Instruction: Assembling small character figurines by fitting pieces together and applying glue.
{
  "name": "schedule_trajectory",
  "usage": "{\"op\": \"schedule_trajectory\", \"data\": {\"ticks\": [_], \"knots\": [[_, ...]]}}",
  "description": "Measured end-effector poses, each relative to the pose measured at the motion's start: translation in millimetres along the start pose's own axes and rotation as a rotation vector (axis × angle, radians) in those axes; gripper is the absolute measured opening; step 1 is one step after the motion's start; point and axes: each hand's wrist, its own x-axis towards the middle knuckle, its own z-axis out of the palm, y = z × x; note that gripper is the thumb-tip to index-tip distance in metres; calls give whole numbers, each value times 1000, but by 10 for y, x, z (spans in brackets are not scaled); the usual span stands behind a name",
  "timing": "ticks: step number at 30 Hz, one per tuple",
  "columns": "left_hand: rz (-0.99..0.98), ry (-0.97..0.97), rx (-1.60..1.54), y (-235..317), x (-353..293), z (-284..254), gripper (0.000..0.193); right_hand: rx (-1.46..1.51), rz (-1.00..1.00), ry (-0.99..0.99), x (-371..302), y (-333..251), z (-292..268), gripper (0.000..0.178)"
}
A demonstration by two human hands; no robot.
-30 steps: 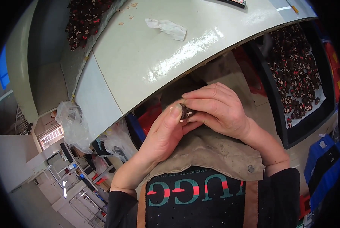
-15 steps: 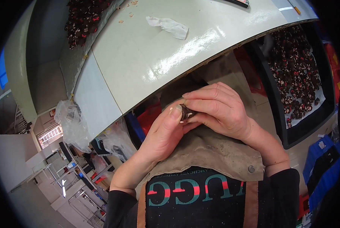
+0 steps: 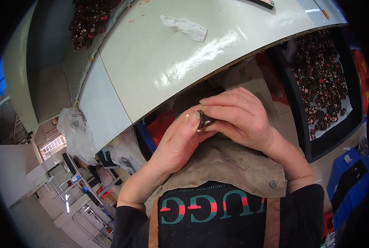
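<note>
Above my lap, just in front of the table edge, my two hands meet around one small dark brown piece (image 3: 204, 122) with pale bits on it. My left hand (image 3: 174, 142) is closed, its thumb pressed against the near-left side of the piece. From the other side, my right hand (image 3: 244, 118) pinches it between thumb and fingers. Fingers cover most of the piece, so its full shape and exact kind cannot be made out.
A pale tabletop (image 3: 151, 62) curves across the front, with a crumpled white tissue (image 3: 186, 28) on it. Many small dark, pink and white pieces fill a black tray (image 3: 312, 155) at right; more lie heaped at upper left (image 3: 91, 22). Plastic bags (image 3: 75, 136) hang at left.
Both hands keep nearly the same grip and place. The small dark piece shows slightly more of its surface between the fingers, and the whole view has shifted a little.
</note>
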Motion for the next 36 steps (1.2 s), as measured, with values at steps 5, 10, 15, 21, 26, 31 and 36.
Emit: {"op": "schedule_trajectory", "data": {"ticks": [5, 10, 15, 21, 26, 31, 36], "knots": [[-24, -24, -6, 11, 14, 8, 61, 1, -5, 2, 5, 10, 7, 37], [-33, -19, -14, 13, 20, -9, 60, 7, -6, 7, -1, 19, 13, 38], [-30, -16, -11, 8, 22, -16, 60, 14, -3, 10, -6, 27, 24, 38], [-40, -7, -15, 11, 32, -6, 60, 18, -4, 7, -7, 40, 20, 38], [-4, -58, -28, -8, 17, -41, 57, 54, 4, -14, -19, 47, 23, 40], [63, -17, 330, -19, -42, -36, 40, 84, 64, -57, -91, 29, -5, 42], [245, 44, 490, -117, -55, -40, 43, 80, 115, -90, -138, 20, 24, 44]]}}
